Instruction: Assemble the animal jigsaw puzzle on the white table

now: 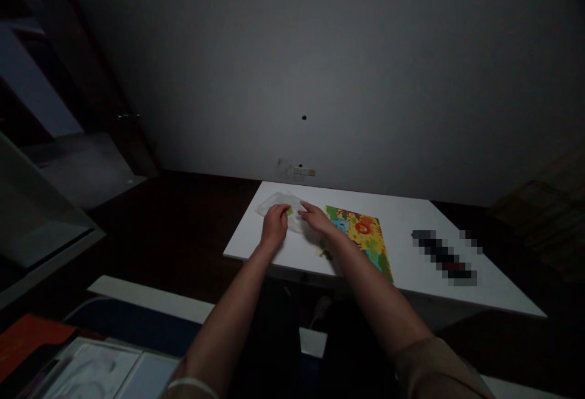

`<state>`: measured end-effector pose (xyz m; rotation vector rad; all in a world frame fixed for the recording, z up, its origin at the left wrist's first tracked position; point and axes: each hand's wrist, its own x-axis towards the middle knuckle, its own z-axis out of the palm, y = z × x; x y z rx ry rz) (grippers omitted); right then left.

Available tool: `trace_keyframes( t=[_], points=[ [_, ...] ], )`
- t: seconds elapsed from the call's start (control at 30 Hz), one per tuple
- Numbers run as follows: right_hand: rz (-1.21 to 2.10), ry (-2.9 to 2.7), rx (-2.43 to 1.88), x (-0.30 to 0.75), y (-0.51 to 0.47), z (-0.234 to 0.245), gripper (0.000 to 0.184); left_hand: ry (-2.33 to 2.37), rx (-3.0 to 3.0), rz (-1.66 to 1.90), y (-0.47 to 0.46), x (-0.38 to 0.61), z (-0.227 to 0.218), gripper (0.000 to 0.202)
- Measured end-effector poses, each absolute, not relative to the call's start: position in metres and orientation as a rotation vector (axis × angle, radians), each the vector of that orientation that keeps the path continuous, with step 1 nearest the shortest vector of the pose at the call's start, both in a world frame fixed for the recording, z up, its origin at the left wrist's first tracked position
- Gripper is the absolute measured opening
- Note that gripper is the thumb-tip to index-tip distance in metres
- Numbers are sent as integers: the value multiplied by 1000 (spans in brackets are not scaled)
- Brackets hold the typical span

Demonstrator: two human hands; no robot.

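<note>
Our left hand [275,225] is curled over a crumpled white tissue [269,205], its fingertips on top; we cannot tell whether it pinches. Our right hand [317,219] lies with fingers extended, tips at the tissue's right side. The tissue, long axis running sideways, lies on the white surface [406,271], just left of a colourful printed sheet [361,234].

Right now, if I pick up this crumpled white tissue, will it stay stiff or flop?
Likely floppy and very light: the tissue lies in soft folds on the white table. Its thin-looking edges suggest it could tear easily.
</note>
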<state>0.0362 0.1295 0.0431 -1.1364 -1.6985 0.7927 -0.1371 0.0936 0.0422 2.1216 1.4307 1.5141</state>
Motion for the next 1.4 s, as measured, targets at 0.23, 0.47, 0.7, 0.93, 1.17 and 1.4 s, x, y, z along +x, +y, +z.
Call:
trace_keyframes(
  t=[0.23,0.47,0.7,0.93,1.17,1.4],
  points=[
    [492,-1797,-1331,141,41,17,31,1540,2421,1466,52,-133,24,32],
    [-5,-2063,-1446,159,-41,-29,45,1200,2721,816,8,-68,-1,53],
    [16,-2085,-1285,194,-55,-34,41,1149,2779,637,-2,-57,-4,48],
    [176,-2032,-1194,216,-60,-40,39,1085,2747,716,-9,-57,0,27],
    [187,-1851,-1294,208,-57,-39,29,1162,2491,854,12,-50,7,31],
    [126,-1367,-1529,200,-46,-39,26,1108,2582,847,22,-38,0,39]
  ],
)
